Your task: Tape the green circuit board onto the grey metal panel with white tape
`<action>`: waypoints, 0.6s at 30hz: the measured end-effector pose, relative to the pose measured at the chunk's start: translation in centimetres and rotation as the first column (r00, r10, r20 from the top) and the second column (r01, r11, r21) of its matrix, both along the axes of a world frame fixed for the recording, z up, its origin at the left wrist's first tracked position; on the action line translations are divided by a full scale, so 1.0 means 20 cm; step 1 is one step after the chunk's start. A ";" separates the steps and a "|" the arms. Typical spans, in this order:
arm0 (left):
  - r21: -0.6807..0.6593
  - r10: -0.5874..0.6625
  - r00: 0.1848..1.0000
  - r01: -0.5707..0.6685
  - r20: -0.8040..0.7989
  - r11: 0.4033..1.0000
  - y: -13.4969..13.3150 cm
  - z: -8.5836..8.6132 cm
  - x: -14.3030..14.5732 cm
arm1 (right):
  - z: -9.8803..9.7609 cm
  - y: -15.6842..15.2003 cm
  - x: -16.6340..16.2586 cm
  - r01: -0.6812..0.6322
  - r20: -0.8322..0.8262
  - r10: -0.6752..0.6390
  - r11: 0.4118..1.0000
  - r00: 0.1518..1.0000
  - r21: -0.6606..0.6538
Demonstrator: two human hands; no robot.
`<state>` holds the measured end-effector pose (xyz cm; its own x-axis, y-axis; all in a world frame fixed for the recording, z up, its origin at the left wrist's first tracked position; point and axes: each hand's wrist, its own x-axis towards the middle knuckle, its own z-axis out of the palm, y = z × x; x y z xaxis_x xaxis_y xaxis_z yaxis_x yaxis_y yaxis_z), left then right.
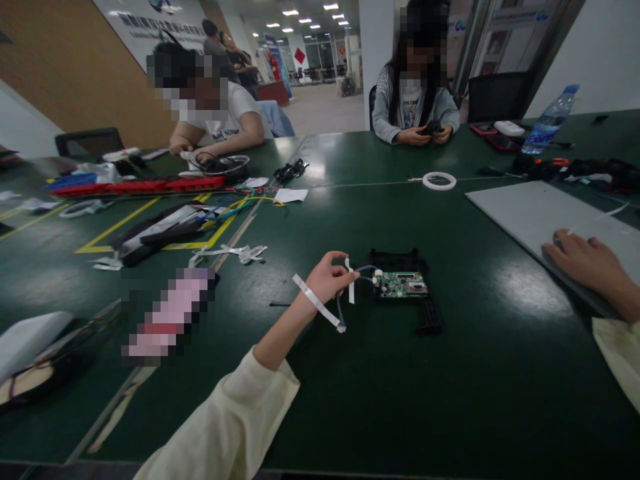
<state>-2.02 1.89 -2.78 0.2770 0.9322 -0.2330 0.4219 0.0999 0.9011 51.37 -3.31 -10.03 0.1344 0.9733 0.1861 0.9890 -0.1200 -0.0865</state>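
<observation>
Board [400,285]: on the table [475,373], against a black frame [431,319], just right of the left hand's fingertips; a short gap stands between.
Long axis: left to right, one short end facing those fingertips; the frame reaches past the board on the far side and at near right.
Cable [367,267]: spans the gap and meets the board's left end.
Left hand [327,279]: the nearer of the two; thumb and forefinger pinched on a white strip [351,291]. Whether they grip the cable too, an onlooker cannot tell.
Wrist tape [317,302]: laid across the left wrist, its near end beside a loose plug [341,329].
Right hand [583,260]: well apart, right of the board; rests on the grey panel [525,210], fingers relaxed and slightly bent, nothing visibly grasped.
Fingers to board: left of it, at about equal depth, no contact seen.
</observation>
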 end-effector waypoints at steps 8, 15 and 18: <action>-0.368 0.068 0.977 0.012 0.204 0.930 -0.01 0.08 0.00 | -0.09 -0.05 -0.04 -0.176 0.375 0.231 0.969 0.898 -0.174; -0.396 -0.014 0.978 0.097 0.209 0.913 -0.02 0.05 -0.01 | -0.13 -0.13 -0.18 -0.397 0.291 0.375 0.918 0.880 0.017; -0.384 -0.025 0.982 0.097 0.186 0.918 -0.02 0.04 -0.01 | -0.12 -0.16 -0.25 -0.407 0.235 0.384 0.912 0.893 0.055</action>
